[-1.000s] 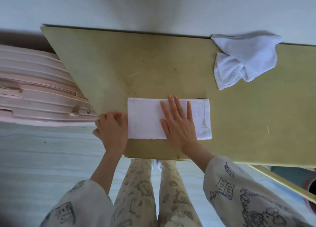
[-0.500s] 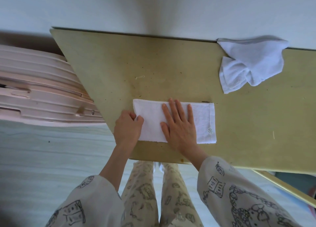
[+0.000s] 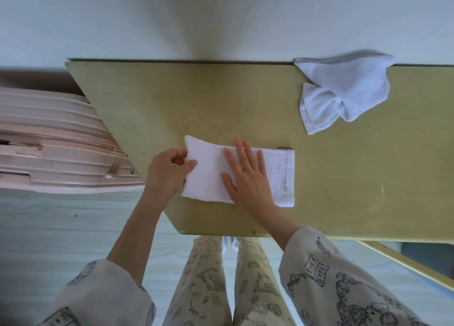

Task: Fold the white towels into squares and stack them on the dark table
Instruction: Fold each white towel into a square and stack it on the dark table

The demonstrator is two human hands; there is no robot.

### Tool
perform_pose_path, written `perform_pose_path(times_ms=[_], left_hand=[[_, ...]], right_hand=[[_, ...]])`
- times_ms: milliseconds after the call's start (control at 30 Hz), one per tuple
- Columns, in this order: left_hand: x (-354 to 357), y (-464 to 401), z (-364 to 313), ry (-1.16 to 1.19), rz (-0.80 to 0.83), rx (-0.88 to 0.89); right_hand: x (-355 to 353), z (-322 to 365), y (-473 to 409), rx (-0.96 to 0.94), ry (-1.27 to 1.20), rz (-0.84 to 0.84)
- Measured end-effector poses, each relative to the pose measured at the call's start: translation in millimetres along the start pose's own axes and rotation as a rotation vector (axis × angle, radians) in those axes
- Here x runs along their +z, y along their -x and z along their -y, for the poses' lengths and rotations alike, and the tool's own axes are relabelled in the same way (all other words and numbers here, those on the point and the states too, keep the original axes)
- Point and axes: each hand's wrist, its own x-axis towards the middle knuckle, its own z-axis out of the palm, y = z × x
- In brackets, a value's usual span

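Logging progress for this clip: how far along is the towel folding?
Done: one towel already lies folded to a strip. In hand: left hand pinches its left end, lifting it for the next fold, while right hand presses the middle flat. Left: finish that square, fold the crumpled towel; no stack yet.

No text can be read. A small tag (image 3: 286,189) sewn near the right edge of the folded towel (image 3: 208,173) carries tiny marks, too small to make out. The sleeve (image 3: 344,281) print shows drawings, an open book among them, without legible words.
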Motion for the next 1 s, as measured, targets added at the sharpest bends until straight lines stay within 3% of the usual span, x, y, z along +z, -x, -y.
perform_pose_path(times_ms=[67, 167, 267, 367, 500, 1000], left_hand=[[8.5, 11.6, -14.0, -0.052, 0.002, 0.09], [35.2, 28.7, -31.6, -0.079, 0.028, 0.169], [75.5, 37.2, -38.2, -0.085, 0.052, 0.201], [116.6, 37.3, -35.7, -0.112, 0.076, 0.203], [151.8, 38.1, -29.3, -0.275, 0.098, 0.242], [180.7, 43.6, -27.8, -0.327, 0.179, 0.27]], right_hand=[[-17.7, -8.2, 5.5, 0.022, -0.148, -0.098], [-49.5, -28.9, 20.8, 0.278, -0.436, -0.144], [-69.7, -60.9, 30.6, 0.594, -0.658, -0.067], [-74.3, -81.7, 40.7, 0.766, -0.925, 0.046], [-69.4, -83.7, 55.0, 0.821, -1.078, 0.107], [-71.3, -91.6, 59.3, 0.827, -1.114, 0.095]])
